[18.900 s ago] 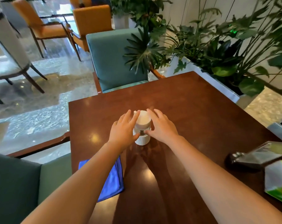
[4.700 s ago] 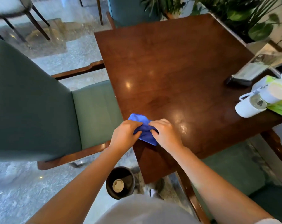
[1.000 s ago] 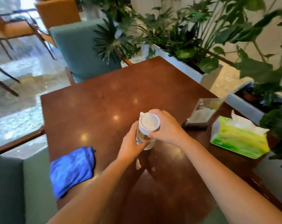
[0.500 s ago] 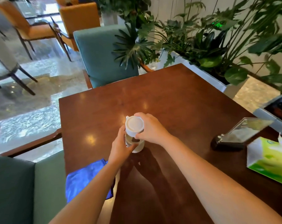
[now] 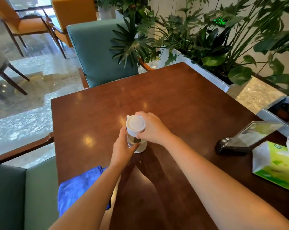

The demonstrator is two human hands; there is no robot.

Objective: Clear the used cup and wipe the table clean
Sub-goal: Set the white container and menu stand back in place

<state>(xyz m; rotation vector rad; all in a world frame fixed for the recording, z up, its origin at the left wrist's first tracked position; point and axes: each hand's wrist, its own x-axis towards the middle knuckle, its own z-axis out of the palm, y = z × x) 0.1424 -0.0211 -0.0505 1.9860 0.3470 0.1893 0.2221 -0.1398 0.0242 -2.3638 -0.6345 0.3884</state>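
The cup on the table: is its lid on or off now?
On. The white lid sits flat on top of the cup, which stands upright on the table; the right hand grips the lid.

- It looked like a café or hotel lounge.
- Several upholstered armchairs, one teal chair (image 5: 99,52) and orange chairs (image 5: 32,25), stood around a polished wooden table (image 5: 173,97).
- A polished stone floor (image 5: 24,117), planters of leafy plants (image 5: 206,39) and an acrylic sign holder (image 5: 249,138) suggested it.
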